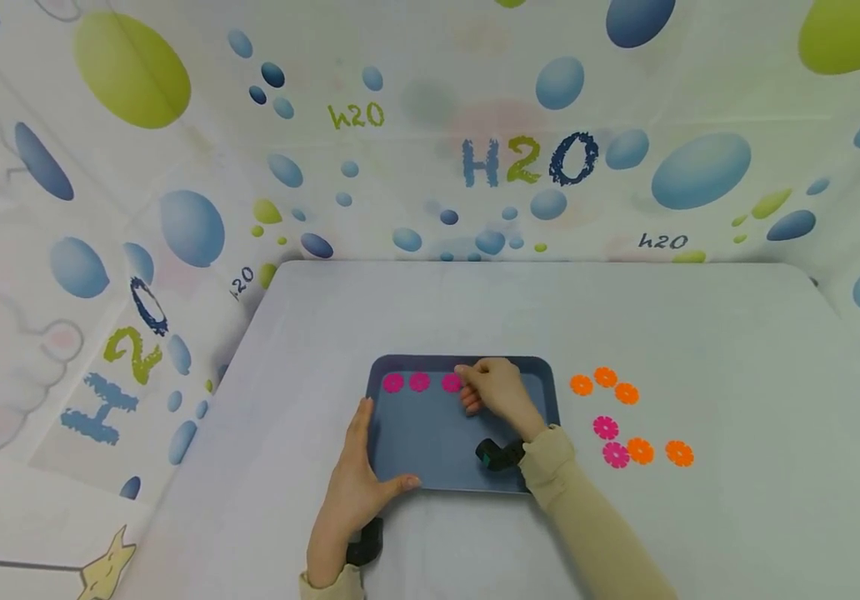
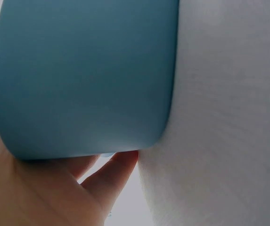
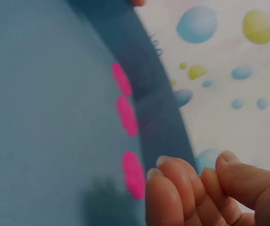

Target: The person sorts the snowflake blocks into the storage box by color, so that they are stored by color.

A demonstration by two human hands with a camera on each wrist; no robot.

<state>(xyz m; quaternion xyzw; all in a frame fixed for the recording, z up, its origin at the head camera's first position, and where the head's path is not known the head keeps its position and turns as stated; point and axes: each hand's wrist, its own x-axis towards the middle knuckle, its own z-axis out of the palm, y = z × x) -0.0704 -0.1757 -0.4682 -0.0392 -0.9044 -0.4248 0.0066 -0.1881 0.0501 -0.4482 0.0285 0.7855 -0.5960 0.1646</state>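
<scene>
By the third pink disc, near the 12 o'clock edge of the tray, the right hand curls, nothing visible in its grip; a brush could skew the disc. The left hand, fingers apart at the 8 o'clock corner, could nudge the tray.
</scene>
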